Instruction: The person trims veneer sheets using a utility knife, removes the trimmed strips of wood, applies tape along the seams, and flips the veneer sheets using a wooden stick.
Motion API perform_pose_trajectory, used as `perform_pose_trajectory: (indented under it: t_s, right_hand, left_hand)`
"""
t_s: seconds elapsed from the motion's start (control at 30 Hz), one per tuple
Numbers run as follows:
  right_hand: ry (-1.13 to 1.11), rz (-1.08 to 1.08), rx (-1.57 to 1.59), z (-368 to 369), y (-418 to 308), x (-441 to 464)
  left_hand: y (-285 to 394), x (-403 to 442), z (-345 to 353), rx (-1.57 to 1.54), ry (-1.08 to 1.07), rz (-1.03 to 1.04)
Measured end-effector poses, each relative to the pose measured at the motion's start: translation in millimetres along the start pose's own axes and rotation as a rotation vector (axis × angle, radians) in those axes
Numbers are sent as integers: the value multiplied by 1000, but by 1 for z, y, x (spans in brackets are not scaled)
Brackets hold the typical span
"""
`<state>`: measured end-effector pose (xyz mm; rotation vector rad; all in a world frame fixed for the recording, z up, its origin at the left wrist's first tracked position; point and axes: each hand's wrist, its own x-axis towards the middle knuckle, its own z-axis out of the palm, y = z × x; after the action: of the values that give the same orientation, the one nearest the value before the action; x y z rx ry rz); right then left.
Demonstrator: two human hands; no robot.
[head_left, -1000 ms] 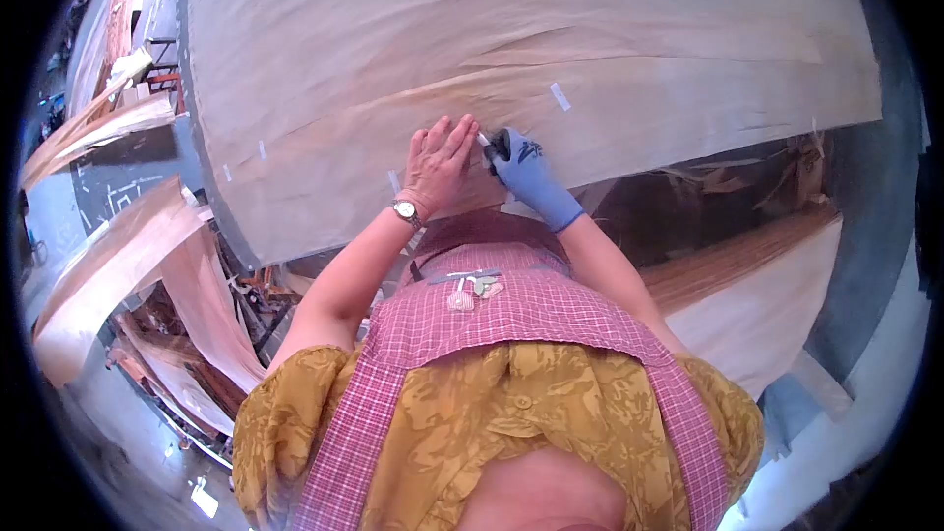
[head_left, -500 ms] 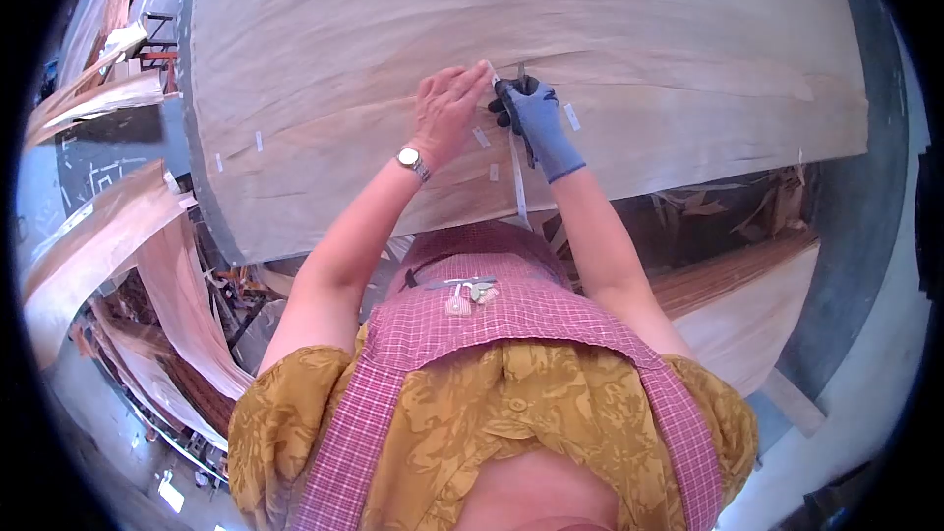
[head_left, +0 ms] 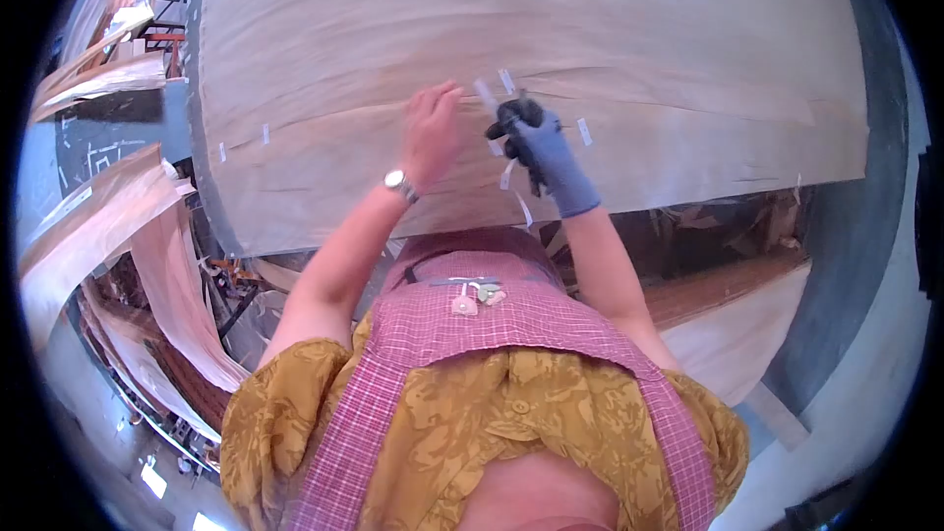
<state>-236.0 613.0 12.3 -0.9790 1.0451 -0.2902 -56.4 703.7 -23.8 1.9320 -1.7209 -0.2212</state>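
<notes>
Bare, with a watch [head_left: 395,180] on the wrist, my left hand [head_left: 433,133] hovers over a wide veneer sheet [head_left: 669,49], fingers stretched out, slightly blurred and holding nothing. To its right, my right hand [head_left: 541,143] wears a blue glove with black fingers. It is closed around a slim dark tool [head_left: 536,180], whose kind I cannot make out. A short end of white tape [head_left: 485,93] sticks up from its fingertips, and a longer tape strip [head_left: 521,205] hangs below toward the apron. A white tape piece [head_left: 506,81] lies across a crack just beyond the glove.
More tape pieces, such as one at the right [head_left: 585,131] and one at the left [head_left: 265,134], dot the sheet. Loose veneer strips [head_left: 167,270] hang at the left. Below the sheet's near edge, a dark gap [head_left: 669,241] holds torn scraps beside stacked veneer [head_left: 737,324].
Both hands have drawn back toward my body and apart, my left hand leaving the sheet. A tape piece now shows on the sheet where the fingers were.
</notes>
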Motion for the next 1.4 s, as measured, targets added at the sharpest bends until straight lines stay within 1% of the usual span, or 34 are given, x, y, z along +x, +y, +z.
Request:
perform_pose_trajectory:
  t_s: [0.07, 0.17, 0.27, 0.37, 0.47, 0.57, 0.67, 0.8, 0.9, 1.1, 1.2, 1.3, 1.33, 1.37, 1.4]
  right_hand:
    - [-40, 23, 49, 34, 12, 12]
    - [-50, 49, 53, 66, 30, 28]
    - [9, 76, -6, 75, 32, 41]
    - [44, 97, -3, 80, 32, 44]
    - [59, 101, 33, 82, 33, 46]
    - [53, 99, 62, 79, 29, 42]
    - [52, 101, 88, 76, 27, 37]
    - [-8, 103, 144, 69, 24, 37]
    - [-5, 95, 71, 69, 20, 34]
    - [26, 105, 23, 70, 26, 37]
    - [-139, 97, -279, 45, 14, 29]
    - [189, -417, -1264, 12, 36, 21]
    - [149, -422, -1182, -8, 34, 18]
    - [172, -318, -847, -27, 28, 11]
    - [182, -226, -509, -46, 21, 1]
  left_hand:
    - [-10, -37, -15, 21, 69, -133]
    - [-15, -53, -21, 30, 111, -185]
    - [-16, -44, -22, 29, 115, -168]
    - [-19, -32, -29, 73, -27, -112]
    - [-32, -21, -27, 94, -48, -70]
    - [-24, -16, -30, 37, -44, -133]
    - [-25, -23, -29, 35, 5, -110]
    - [-24, -31, -29, 83, -12, -42]
    - [-24, -31, -29, 128, -67, -11]
    - [-27, -33, -25, 272, -142, 61]
    - [-26, -30, -26, 294, -149, 92]
    - [-29, -32, -18, 285, -144, 139]
    - [-29, -32, -20, 299, -155, 151]
    - [-29, -30, -21, 317, -161, 160]
    - [-28, -25, -22, 301, -225, 130]
